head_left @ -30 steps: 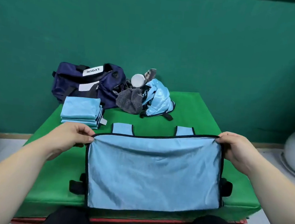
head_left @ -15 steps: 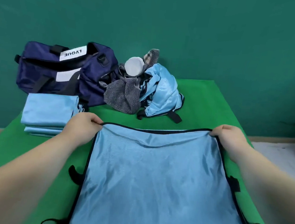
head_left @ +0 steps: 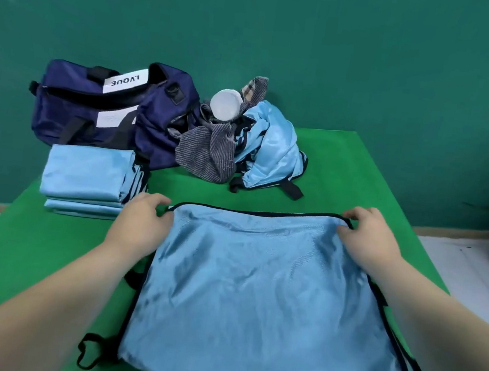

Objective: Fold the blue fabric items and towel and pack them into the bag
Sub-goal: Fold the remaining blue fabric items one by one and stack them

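FOLDING IN PROGRESS: A light-blue fabric item point(head_left: 254, 302), slick and faintly shiny, lies spread flat on the green-covered desk point(head_left: 346, 166). The left grip point(head_left: 142, 219) and right grip point(head_left: 368, 239) each curl closed on a far corner of its black-piped edge. The fold itself appears to be the step in hand. The next move likely calls for carrying both corners evenly, as the smooth cloth could slip. A squared stack of folded blue pieces point(head_left: 85, 176) sits just to the left. Behind it, the navy duffel bag point(head_left: 93, 107) gapes open beside a ribbed grey towel point(head_left: 207, 153) and a crumpled blue item point(head_left: 271, 148), neither yet folded.
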